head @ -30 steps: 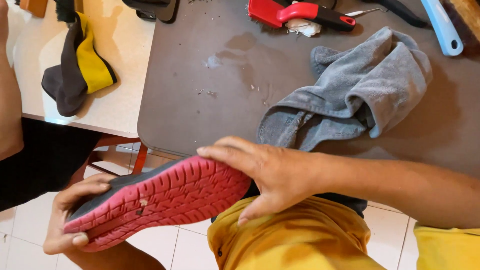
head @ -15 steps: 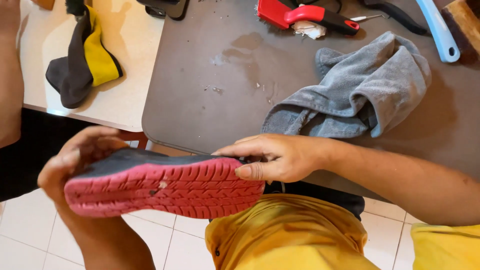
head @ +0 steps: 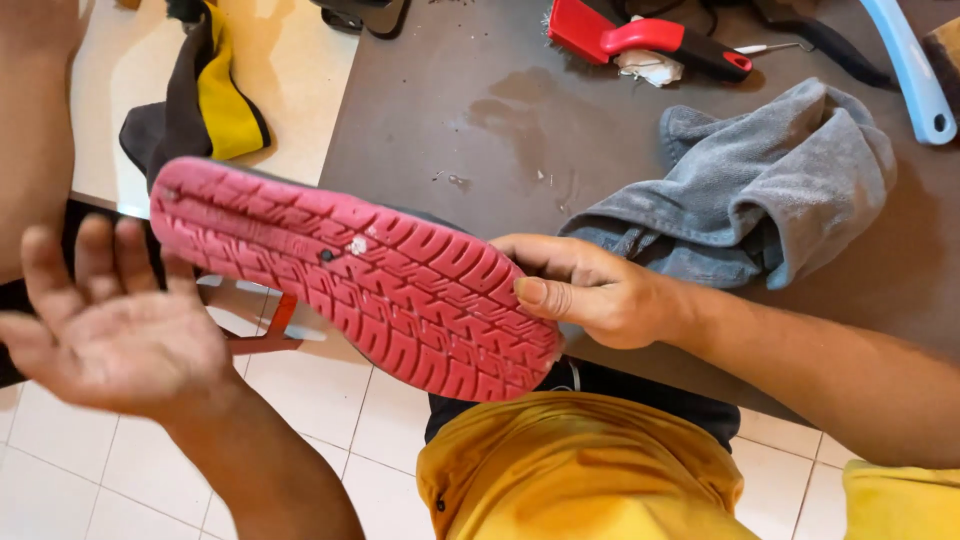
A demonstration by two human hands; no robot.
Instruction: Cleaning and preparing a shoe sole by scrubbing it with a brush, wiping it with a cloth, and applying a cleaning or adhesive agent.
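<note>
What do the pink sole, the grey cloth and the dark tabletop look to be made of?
Pink sole, held by the right hand: likely moulded rubber, matte, with grooved tread. Grey cloth: soft towelling, probably cotton or microfibre, going by its nap and limp folds. Dark tabletop: smooth, hard, matte; laminate or painted board, unclear, with faint stains.

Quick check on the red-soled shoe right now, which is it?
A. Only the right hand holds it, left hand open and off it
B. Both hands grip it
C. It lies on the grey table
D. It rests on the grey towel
A: the right hand grips one end of the shoe, sole up, while the left hand is open, palm up, apart from it.
</note>
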